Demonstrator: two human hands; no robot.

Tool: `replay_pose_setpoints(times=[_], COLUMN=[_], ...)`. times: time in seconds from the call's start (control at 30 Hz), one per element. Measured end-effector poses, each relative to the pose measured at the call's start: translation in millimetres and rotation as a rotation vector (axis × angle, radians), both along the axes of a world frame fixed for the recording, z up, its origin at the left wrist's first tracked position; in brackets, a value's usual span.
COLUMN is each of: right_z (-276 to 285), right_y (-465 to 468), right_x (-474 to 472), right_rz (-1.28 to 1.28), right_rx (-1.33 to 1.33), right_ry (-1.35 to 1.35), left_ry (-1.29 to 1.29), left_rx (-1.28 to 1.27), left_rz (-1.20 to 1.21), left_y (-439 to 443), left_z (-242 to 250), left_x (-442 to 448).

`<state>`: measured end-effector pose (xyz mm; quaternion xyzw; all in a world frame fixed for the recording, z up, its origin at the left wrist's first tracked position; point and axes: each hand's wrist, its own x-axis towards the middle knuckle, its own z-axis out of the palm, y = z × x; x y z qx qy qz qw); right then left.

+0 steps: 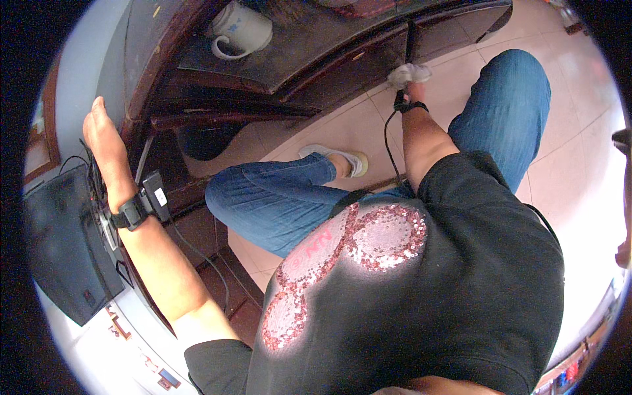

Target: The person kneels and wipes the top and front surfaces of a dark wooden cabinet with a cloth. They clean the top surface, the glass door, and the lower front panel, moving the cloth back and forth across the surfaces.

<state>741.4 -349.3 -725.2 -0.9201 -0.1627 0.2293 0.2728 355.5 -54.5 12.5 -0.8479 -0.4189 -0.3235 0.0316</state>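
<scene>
My left hand [104, 136] is stretched out at the far left, seen edge-on beside the dark wooden furniture. Most of its fingers are hidden, and nothing shows in it. My right hand [416, 92] is low at the upper middle, by the furniture's lower edge above the tiled floor. A whitish crumpled thing [410, 74], blurred, is at its fingers and seems held; whether it is cloth cannot be told. Black straps circle both wrists, with a small device [158, 195] beside the left one and a cable running from the right one.
A white mug [243, 30] lies tilted on the dark tabletop [296, 54]. A dark screen [69, 242] and cables are at the left. My jeans-clad knees spread over the tiled floor [568, 143], and a light shoe [353, 160] is between them.
</scene>
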Motion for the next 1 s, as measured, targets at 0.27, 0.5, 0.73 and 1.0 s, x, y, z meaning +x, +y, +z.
replay_pose_setpoints(times=[0.27, 0.5, 0.73, 1.0], right_z=[49.9, 92.0, 73.5, 113.0], right_y=[33.1, 96.7, 93.1, 31.8], right_x=[-116.2, -188.2, -177.4, -76.0], right_rz=[0.048, 0.135, 0.346, 0.22], right_rx=[0.475, 0.264, 0.129, -0.041], right_ry=[0.711, 0.753, 0.515, 0.275], left_ry=[0.068, -0.021, 0.016, -0.042], left_rx=[0.022, -0.07, -0.046, -0.088], left_rz=[-0.001, 0.049, 0.042, 0.083], left_y=[13.4, 5.5, 7.2, 0.3], left_z=[0.6, -0.9, -4.1, -3.8], left_x=[-8.4, -7.2, -13.9, -11.5])
